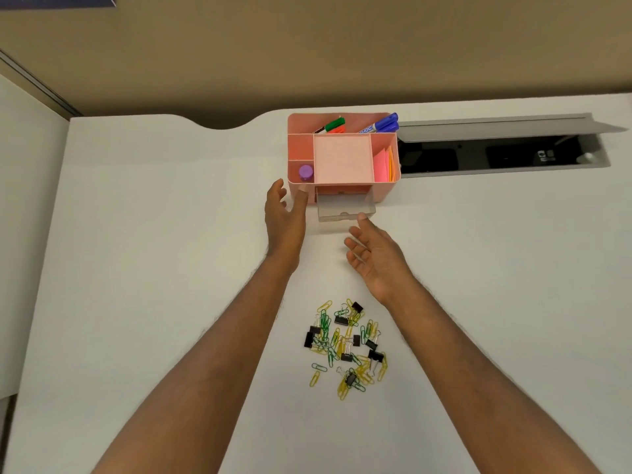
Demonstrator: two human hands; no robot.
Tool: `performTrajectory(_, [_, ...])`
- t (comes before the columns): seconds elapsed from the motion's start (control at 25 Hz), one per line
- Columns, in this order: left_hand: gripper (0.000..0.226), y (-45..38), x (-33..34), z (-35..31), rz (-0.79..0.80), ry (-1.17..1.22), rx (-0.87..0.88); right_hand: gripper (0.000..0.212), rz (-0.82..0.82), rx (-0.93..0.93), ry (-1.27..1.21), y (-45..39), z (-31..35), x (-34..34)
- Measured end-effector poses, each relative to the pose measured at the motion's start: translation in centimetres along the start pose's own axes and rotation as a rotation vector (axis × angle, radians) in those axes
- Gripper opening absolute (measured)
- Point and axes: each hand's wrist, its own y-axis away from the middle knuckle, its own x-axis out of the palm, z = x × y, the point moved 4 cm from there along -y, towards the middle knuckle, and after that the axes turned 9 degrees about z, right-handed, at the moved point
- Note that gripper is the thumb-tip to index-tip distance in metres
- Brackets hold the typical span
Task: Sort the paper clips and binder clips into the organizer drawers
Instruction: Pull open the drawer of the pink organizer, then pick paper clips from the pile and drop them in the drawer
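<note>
So there's a pink organizer point(342, 159) sitting at the far edge of the white desk point(136, 268). Back compartment holds markers: a green one point(334, 124), something orange beside it, and a couple of blue ones point(384, 124) poking out the right corner. Front left cubby has a little thing with a purple cap point(305, 172), the one behind it looks bare, and the right slot has pink and orange sticky notes point(384, 164) standing on edge. The big middle square is just a flat pink top.

Below that, a clear drawer point(345, 208) is pulled out toward the camera, and I can't see anything in it.

Left hand point(285, 217) is up against the organizer's front left corner, fingers loose and slightly spread, one fingertip touching the pink wall next to the drawer. Grip is released, holding nothing. Right hand point(376, 258) is palm-up-ish, fingers relaxed and open, with one fingertip right at the drawer's front right corner. Also empty. Both forearms reach straight out from the bottom of the view.

The paper clips point(337, 340) (yellow and green) and black binder clips point(342, 319) are all in one mixed pile on the desk, nearer the camera, between the two forearms and well apart from the organizer.
</note>
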Motion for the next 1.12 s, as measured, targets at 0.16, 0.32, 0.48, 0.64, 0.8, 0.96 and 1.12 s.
performTrajectory(0.16, [0.036,4.8,-1.1,3.4,0.058,-0.267,0.168,0.025,-0.100,-0.167,0.524,3.4,-0.8,-4.5])
performTrajectory(0.32, [0.032,10.7,-0.5,7.5,0.317,-0.771,0.310,0.013,-0.130,-0.257,1.161,7.0,-3.8,-8.1])
performTrajectory(0.48, [0.052,14.9,-0.5,9.5,0.341,-0.903,0.304,0.018,-0.136,-0.280,1.469,9.3,-6.8,-9.6])
performTrajectory(0.64, [0.062,16.9,-0.6,10.0,0.340,-0.959,0.257,0.033,-0.188,-0.304,1.593,10.0,-7.5,-8.4])
performTrajectory(0.8, [0.051,17.3,-0.5,9.7,0.317,-0.975,0.235,0.026,-0.212,-0.332,1.660,9.8,-7.5,-7.3])
performTrajectory(0.96, [0.029,16.8,-0.2,9.2,0.264,-1.019,0.209,0.017,-0.227,-0.323,1.710,9.7,-7.1,-7.0])
performTrajectory(1.12, [0.012,16.7,0.5,8.9,0.262,-1.071,0.192,0.016,-0.211,-0.289,1.704,9.7,-6.8,-7.2])
